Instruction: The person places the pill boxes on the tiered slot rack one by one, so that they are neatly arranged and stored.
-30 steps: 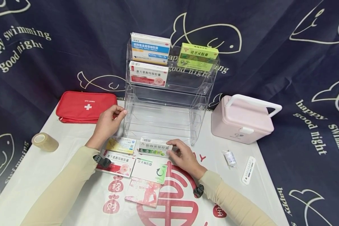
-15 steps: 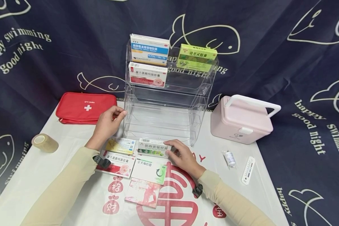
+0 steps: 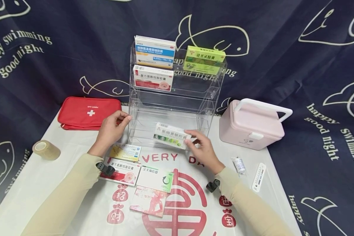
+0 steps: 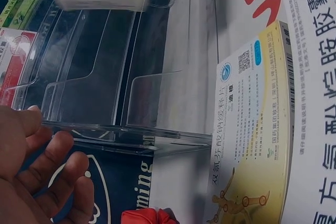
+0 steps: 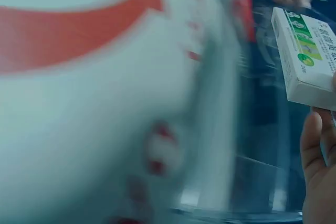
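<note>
The right hand point(image 3: 205, 152) pinches a white and green medicine box point(image 3: 171, 135) by its right end, fingers curled round it, and holds it off the table in the middle of the frame, just in front of the lower tiers of the clear shelf rack point(image 3: 207, 98); the left hand point(image 3: 110, 131) rests against the rack's left wall, fingers loosely curled on its edge.

The grip takes only one end of the box, so I judge it could swing or slip from the fingers; the box is tilted, and a corner could catch on a clear tier lip, which is hard to see; a knock could shake the rack, though the left hand steadies it; the three boxes in the upper tiers could shift if it rocks.

Below the hands, lower centre, four more boxes lie flat on the white printed sheet point(image 3: 47, 177), the nearest a yellow box point(image 3: 126, 152), close under the left wrist; a sleeve could drag them. At the left sit a red first-aid pouch point(image 3: 88, 112) and a roll of tape point(image 3: 46, 149); at the right a pink case point(image 3: 252, 126), a small vial point(image 3: 239, 165) and a thermometer point(image 3: 259, 177), all well apart from the rack's open front.
</note>
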Demonstrator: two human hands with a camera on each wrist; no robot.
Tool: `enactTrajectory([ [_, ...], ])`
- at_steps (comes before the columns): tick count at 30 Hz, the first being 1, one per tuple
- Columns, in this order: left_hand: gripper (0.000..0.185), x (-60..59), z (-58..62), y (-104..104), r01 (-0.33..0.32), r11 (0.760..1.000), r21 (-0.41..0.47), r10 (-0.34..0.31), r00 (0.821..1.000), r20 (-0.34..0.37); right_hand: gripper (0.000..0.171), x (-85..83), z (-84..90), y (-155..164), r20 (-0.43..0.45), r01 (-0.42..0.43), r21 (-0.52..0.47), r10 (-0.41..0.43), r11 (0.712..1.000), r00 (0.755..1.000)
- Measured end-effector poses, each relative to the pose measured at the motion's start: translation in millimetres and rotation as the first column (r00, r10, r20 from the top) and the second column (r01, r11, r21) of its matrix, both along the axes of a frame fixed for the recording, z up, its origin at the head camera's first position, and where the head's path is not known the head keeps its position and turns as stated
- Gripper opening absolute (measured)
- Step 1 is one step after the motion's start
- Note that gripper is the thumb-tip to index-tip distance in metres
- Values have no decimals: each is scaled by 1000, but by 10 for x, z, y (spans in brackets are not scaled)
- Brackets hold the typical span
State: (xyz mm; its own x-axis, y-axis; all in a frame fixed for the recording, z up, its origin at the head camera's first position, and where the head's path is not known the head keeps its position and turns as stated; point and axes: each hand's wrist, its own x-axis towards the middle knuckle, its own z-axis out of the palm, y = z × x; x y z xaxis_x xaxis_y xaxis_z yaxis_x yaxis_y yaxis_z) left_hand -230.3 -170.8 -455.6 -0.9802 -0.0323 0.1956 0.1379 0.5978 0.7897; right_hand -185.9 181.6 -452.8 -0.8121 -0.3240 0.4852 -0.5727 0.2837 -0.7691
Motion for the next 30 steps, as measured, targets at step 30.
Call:
enactTrajectory([
  [30, 27, 7, -4, -10, 2, 1000, 7, -2, 1000, 15, 34, -1071, 1700, 374, -126, 299, 32, -293, 954, 948],
])
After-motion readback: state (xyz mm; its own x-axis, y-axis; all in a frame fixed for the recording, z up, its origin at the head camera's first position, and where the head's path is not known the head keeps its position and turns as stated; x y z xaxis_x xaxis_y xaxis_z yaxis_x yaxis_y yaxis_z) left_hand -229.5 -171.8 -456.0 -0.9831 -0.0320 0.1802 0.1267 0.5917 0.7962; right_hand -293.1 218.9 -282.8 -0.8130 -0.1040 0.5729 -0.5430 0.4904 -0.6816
